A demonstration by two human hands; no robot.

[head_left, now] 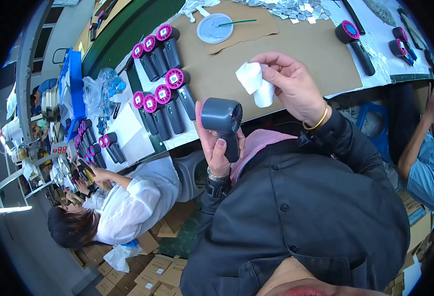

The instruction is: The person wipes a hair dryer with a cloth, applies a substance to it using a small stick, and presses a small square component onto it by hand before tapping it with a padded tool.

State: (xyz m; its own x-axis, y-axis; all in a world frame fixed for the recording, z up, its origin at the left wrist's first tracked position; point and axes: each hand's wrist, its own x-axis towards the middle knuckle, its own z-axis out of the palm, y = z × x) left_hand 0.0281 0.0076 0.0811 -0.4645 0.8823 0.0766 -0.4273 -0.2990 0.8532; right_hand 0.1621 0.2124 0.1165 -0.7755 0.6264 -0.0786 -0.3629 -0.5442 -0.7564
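Observation:
My left hand [214, 150] is closed round the dark grey grip of a handheld fan [220, 114], its round head up and a thin pink rim on its left side. To the right, my right hand [291, 79] pinches a crumpled white cloth [256, 84] between thumb and fingers, above the table's near edge. Cloth and fan are apart. Left of my hands, several more handheld fans [175, 79] with pink rings and small white stickers lie in two rows on the table.
Brown cardboard [296, 54] covers the tabletop; a white round lid [215, 28] with a green stick lies on it. Small silvery pieces [301, 9] are heaped at the back. Another fan [348, 32] lies at right. Co-workers sit left [133, 197] and right [426, 163]. Cartons [152, 271] stand on the floor.

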